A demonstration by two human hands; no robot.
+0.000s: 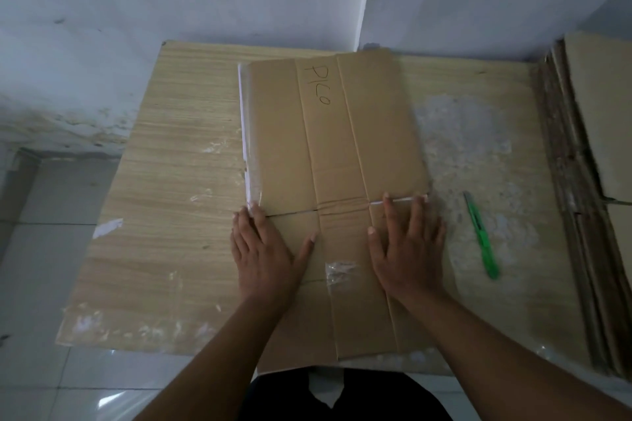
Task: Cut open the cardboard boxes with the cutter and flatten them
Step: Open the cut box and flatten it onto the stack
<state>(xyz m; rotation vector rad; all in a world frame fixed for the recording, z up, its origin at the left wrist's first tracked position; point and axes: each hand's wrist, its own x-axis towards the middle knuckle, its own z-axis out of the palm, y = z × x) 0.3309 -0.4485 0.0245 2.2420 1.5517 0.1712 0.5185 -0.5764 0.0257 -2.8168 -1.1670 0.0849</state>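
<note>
Wood-grain laminate is seen on the table [164,154], which is set against a pale wall; patches of tape residue are scattered over its surface. The flattened cardboard box [328,133] is laid along the middle of the table, its near end reaching the table's front edge. The handwritten word "PICO" [318,85] is shown on its central panel near the far end. A stack of flattened cardboard [581,181] is placed at the right edge of the table, well apart from the box. The left hand [263,249] and the right hand [407,249] are pressed flat on the near half of the box, fingers straight and spread, nothing gripped. The green cutter [480,237] is left lying on the table just right of the right hand, untouched. A scrap of clear tape [337,272] is stuck to the box between the hands.
</note>
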